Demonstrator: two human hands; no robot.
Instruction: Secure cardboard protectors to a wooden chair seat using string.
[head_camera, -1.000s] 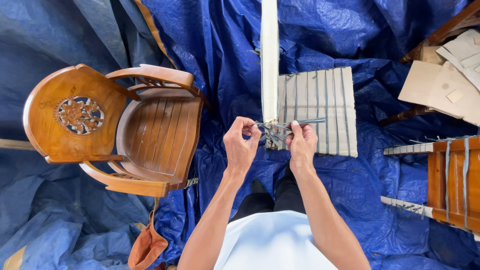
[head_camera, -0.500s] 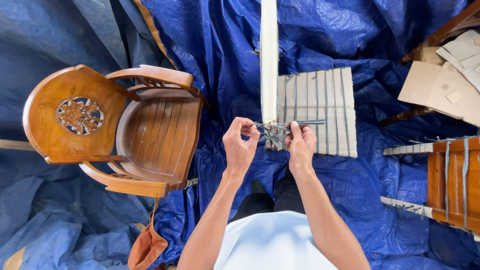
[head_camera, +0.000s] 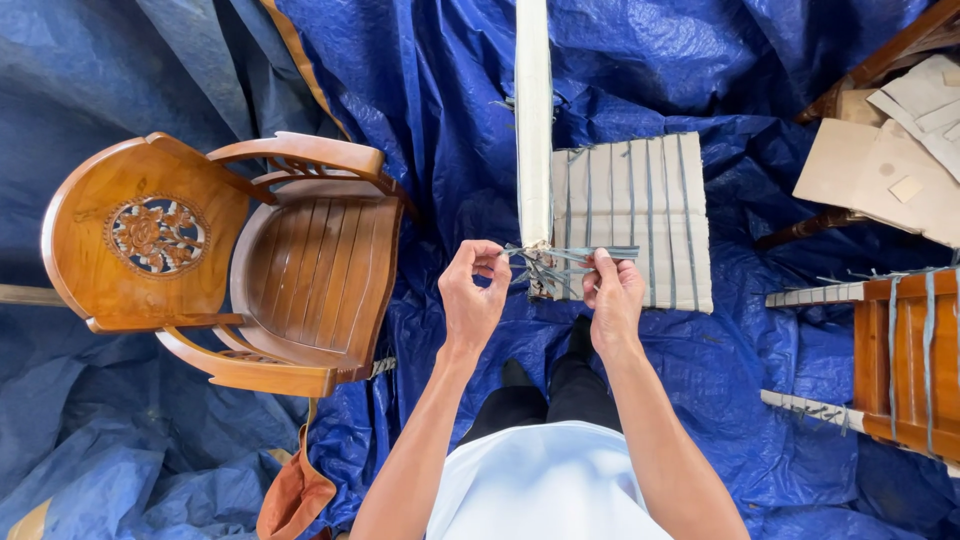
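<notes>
A piece of furniture wrapped in pale cardboard (head_camera: 640, 210) stands in front of me on the blue tarp, bound with several grey-blue plastic straps. My left hand (head_camera: 472, 295) pinches one strap end (head_camera: 520, 252) at the wrapped corner. My right hand (head_camera: 612, 292) pinches another strap end (head_camera: 605, 252) that runs flat across the cardboard. A bunch of loose strap tails (head_camera: 548, 272) hangs between the two hands. A tall wrapped post (head_camera: 533, 120) rises from that corner away from me.
A bare carved wooden armchair (head_camera: 215, 260) stands to the left. At the right edge sits another strapped wooden chair (head_camera: 905, 355), with loose cardboard sheets (head_camera: 890, 165) on a chair behind it. Blue tarp (head_camera: 430, 100) covers the floor. An orange-brown bag (head_camera: 295, 495) lies by my left leg.
My hands have moved slightly apart, drawing the strap ends outward. The right hand has shifted a little to the right along the strap.
</notes>
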